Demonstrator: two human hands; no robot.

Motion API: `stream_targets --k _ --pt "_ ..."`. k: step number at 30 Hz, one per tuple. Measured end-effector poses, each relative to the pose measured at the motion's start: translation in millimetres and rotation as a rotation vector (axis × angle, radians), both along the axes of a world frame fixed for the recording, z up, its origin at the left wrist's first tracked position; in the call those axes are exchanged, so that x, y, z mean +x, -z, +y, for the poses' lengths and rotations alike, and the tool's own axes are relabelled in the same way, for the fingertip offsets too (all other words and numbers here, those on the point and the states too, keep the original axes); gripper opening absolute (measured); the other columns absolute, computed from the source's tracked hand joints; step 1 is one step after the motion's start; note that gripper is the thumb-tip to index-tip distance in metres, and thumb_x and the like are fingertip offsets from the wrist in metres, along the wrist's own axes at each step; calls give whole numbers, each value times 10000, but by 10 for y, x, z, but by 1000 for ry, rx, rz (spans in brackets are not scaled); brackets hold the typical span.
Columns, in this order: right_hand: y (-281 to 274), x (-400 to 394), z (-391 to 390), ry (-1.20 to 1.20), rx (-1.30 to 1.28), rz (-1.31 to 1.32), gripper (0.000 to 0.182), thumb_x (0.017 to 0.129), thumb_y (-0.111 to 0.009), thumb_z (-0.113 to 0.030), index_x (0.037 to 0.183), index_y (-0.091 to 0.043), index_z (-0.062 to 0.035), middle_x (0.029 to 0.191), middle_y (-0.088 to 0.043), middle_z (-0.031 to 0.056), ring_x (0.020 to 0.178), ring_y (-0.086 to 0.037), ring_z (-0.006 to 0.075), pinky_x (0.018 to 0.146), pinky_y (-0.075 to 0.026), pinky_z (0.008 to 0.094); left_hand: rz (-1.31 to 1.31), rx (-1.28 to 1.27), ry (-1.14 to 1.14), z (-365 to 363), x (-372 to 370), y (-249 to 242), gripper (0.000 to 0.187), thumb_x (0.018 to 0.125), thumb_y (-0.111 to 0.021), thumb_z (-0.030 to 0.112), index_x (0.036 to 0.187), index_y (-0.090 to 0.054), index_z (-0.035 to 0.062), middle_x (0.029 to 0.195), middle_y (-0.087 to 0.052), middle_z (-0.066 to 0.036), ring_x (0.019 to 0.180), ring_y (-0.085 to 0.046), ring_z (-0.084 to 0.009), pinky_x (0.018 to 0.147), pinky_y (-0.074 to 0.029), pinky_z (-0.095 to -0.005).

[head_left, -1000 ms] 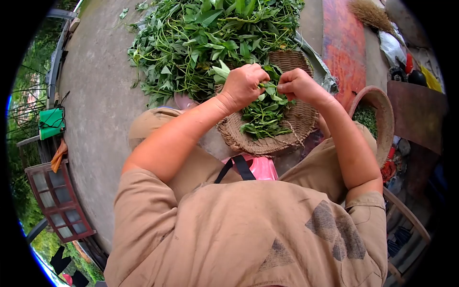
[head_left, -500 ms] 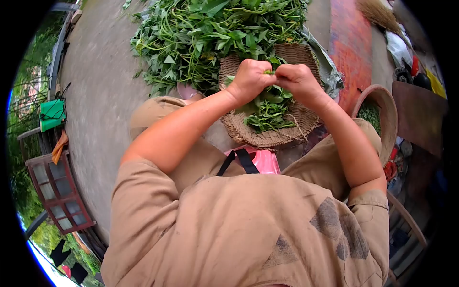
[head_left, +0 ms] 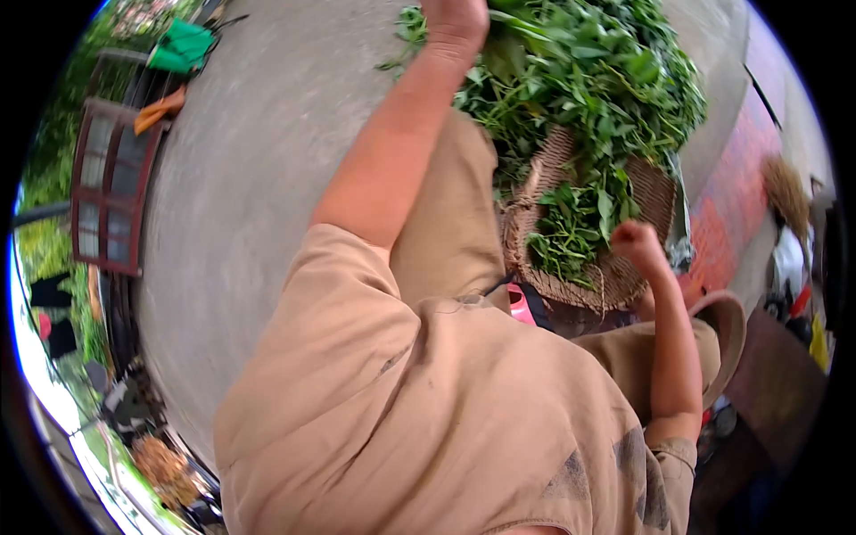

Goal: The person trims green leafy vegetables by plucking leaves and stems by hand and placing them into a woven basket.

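Up at the far edge of the view, the left hand (head_left: 455,16) is stretched out over the big heap of leafy stems (head_left: 588,80) on the concrete floor (head_left: 241,178). Only its back and wrist show, cut off by the frame, so how far its fingers are open, or whether they have hold of any stems, cannot be told. Nearer and to the right, the right hand (head_left: 635,242) is curled into a loose fist above the woven basket (head_left: 571,290); whether anything sits inside the fist cannot be made out. That basket holds a smaller bunch of picked greens (head_left: 575,227) and lies just near of the heap. A brown window frame (head_left: 111,183) lies well apart on the left.
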State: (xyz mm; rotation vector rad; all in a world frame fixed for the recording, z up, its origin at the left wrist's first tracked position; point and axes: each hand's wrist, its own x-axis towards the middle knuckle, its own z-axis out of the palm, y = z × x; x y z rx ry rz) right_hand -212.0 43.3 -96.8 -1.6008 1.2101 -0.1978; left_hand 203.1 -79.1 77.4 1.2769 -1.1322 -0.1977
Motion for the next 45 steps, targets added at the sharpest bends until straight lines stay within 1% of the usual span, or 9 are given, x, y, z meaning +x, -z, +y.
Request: stream_targets --k 6,12,19,22,24,26,29,36,45 --pt "440 -115 458 -532 -72 620 345 667 -738 -207 1002 -693 -143 905 -690 139 870 -655 321 765 -513 419 -431 589 -269 1126 1640 565 338 722 -583 312 669 -616 -20 686 -599 -250 632 -597 -380 608 -451 -448" --pt "301 147 657 -478 -36 585 273 703 -683 -189 970 -691 -136 885 -682 138 865 -648 325 768 -508 427 -279 1276 -236 1957 2056 2202 437 728 -618 376 886 -693 -24 929 -664 -260 894 -644 -403 803 -504 -458" --pt "530 97 874 -519 -20 532 263 733 -668 -181 993 -700 -154 866 -695 104 853 -660 292 760 -516 409 -200 1582 -201 2061 2080 3160 927 666 -741 467 1442 -371 120 1427 -432 -185 1344 -353 -386 1096 -325 -468" --pt "535 106 744 -444 -25 566 256 752 -645 -195 1000 -705 -169 850 -684 135 835 -650 328 744 -514 422 -154 1514 -74 2019 2233 3488 792 662 -742 410 1351 -510 95 1340 -528 -188 1246 -496 -340 1065 -379 -410" --pt "577 138 598 -337 12 585 303 714 -687 -175 1015 -701 -150 902 -695 129 862 -656 313 756 -514 415 -152 1273 -109 1918 2133 3230 477 676 -714 321 1063 -693 43 1013 -685 -179 941 -645 -294 847 -491 -385" --pt "853 73 457 -248 4 470 357 689 -720 -158 1046 -697 -146 937 -696 125 892 -655 309 783 -512 400 47 1008 -39 1731 1980 2627 128 733 -623 125 743 -680 11 668 -634 -54 611 -551 -153 568 -448 -316" --pt "1069 201 187 -96 139 454 467 708 -761 -156 1163 -662 -178 973 -695 123 923 -650 275 833 -500 381 519 889 -49 1219 1861 1897 184 831 -600 123 973 -647 15 798 -672 -105 642 -616 -141 562 -494 -253" --pt "1515 572 -104 659 633 -183 673 791 -699 23 1379 -504 -240 729 -564 21 487 -368 99 437 -334 277 441 645 537 560 258 -143 278 906 -546 110 1120 -591 -63 965 -681 -163 827 -675 -231 740 -533 -291" --pt "1566 953 -362 624 764 -107 797 788 -711 1 1478 -331 -122 942 -626 108 456 -327 118 435 -299 315 268 868 886 464 -1451 547 206 884 -578 91 1034 -658 -27 843 -689 -115 732 -667 -163 667 -533 -264"
